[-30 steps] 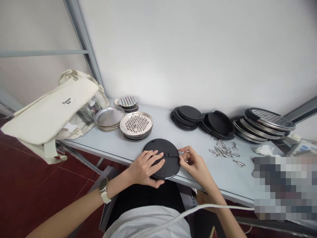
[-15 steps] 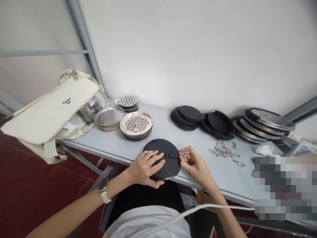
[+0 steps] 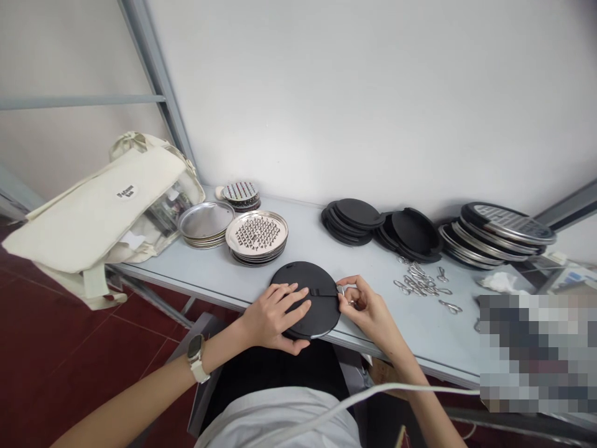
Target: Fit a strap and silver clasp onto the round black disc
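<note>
A round black plastic disc with a narrow groove lies at the table's front edge. A thin metal rim shows along its lower side. My left hand holds the disc, fingers spread over the top and thumb at the near rim. At the groove's right end, my right hand pinches a small metal wire clip against the disc's edge; the fingers partly hide it. Several similar loose wire clips lie on the table to the right of that hand.
Grater discs and plain metal discs are stacked at left beside a cream bag. Black discs, black shells and black-and-metal assemblies stand along the wall. A white cable crosses near my lap.
</note>
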`<state>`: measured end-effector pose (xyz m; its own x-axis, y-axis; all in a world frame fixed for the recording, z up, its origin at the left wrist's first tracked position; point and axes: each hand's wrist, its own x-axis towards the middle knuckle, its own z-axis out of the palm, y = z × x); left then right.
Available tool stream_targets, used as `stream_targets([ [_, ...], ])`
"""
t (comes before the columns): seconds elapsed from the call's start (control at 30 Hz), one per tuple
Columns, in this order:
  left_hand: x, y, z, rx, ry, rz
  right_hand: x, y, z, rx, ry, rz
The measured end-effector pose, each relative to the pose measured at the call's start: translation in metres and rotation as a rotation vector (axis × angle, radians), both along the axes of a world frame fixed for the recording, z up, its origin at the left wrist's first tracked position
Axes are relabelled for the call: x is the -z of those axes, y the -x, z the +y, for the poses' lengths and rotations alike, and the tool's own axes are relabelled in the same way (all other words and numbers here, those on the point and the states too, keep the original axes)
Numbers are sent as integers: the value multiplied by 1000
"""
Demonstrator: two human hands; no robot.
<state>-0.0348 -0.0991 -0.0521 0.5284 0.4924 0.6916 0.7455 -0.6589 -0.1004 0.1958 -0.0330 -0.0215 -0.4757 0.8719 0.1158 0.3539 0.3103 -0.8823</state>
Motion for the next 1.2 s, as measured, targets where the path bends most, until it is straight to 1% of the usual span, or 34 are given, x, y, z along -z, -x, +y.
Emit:
stream_targets([
  [0.13,0,0,0,1,-3,-5,-1,1,-1,4,-21,-32],
  [0.27,0,0,0,-13,-3,-3,1,2,-2,39,-52,-44],
  [0.5,-1,-1,-1,-19,-7,1,1,0,0,117,-166,-55],
  [0.73,-1,-1,-1,-25,4,9,-2,1,-2,31,-174,-155],
  [0.93,1,0,0,-17,-9,-1,-2,2,-4,7,-180,-133],
  [1.2,0,-1,0,-9,-8,-6,-1,1,-3,11,-123,-105],
])
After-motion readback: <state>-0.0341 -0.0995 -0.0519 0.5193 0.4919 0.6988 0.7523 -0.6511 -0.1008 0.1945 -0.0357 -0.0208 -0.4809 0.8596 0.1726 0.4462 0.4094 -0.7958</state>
